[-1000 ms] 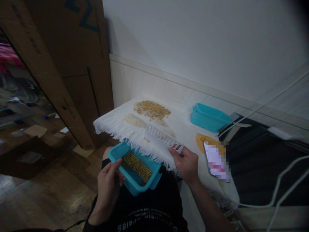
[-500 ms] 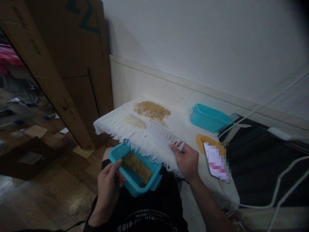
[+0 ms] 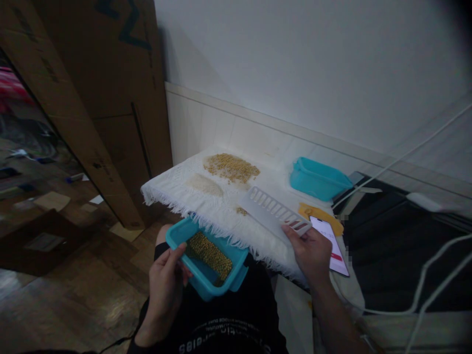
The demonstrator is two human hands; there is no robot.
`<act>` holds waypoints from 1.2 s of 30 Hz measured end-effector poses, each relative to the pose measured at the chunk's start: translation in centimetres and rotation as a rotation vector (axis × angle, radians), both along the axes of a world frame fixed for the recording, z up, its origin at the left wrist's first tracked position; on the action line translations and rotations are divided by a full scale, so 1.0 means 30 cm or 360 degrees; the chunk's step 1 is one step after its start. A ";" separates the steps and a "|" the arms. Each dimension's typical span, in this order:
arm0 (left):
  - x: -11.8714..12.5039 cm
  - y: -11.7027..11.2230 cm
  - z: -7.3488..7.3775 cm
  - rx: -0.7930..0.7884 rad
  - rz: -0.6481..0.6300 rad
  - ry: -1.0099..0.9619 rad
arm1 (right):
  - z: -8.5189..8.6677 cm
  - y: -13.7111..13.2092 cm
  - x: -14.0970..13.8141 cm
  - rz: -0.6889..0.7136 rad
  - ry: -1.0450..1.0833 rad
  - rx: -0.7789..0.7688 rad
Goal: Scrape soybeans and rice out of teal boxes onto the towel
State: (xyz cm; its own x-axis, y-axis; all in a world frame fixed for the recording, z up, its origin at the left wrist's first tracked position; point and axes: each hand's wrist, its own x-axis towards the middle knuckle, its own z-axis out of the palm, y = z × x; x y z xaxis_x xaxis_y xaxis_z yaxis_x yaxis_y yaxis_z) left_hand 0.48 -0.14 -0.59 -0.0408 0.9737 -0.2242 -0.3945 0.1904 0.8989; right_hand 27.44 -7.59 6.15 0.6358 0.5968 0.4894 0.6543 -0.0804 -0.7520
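My left hand [image 3: 164,280] grips the near rim of a teal plastic tub [image 3: 206,255] holding yellow-green beans, held just below the fringed edge of a white towel [image 3: 221,209]. My right hand [image 3: 311,250] pinches one end of a flat white slotted plastic piece [image 3: 271,212] that rests on the towel. Beside the piece's far end lies a small cluster of beans [image 3: 241,211]. Farther back on the towel are a larger bean pile [image 3: 231,167] and a pale heap of white grains [image 3: 205,184].
A second teal tub [image 3: 319,179] stands at the towel's back right, with an orange object [image 3: 320,215] and a lit phone [image 3: 330,241] next to my right hand. White cables [image 3: 424,290] cross a dark surface on the right. Cardboard boxes [image 3: 110,98] lean at left.
My right hand slid the white slotted piece to the right along the towel, uncovering a small cluster of beans. The left hand and tub stayed where they were.
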 end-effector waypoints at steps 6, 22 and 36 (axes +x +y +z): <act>0.022 -0.010 -0.008 -0.0036 -0.0051 -0.0023 | -0.021 -0.016 0.026 -0.0019 -0.0036 -0.0087; 0.034 -0.024 -0.017 -0.0089 -0.0106 -0.0030 | -0.012 0.006 -0.008 0.0076 0.0046 -0.0134; 0.034 -0.025 -0.013 -0.0056 -0.0099 0.0011 | -0.003 0.022 -0.029 0.0153 0.0074 -0.0140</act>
State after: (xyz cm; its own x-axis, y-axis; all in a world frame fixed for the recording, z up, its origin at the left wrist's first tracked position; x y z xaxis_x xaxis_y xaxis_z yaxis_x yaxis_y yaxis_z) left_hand 1.51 -0.88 -0.97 0.0176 0.9660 -0.2581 -0.3749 0.2457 0.8939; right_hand 26.57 -6.93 6.07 0.5946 0.6954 0.4036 0.6266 -0.0862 -0.7746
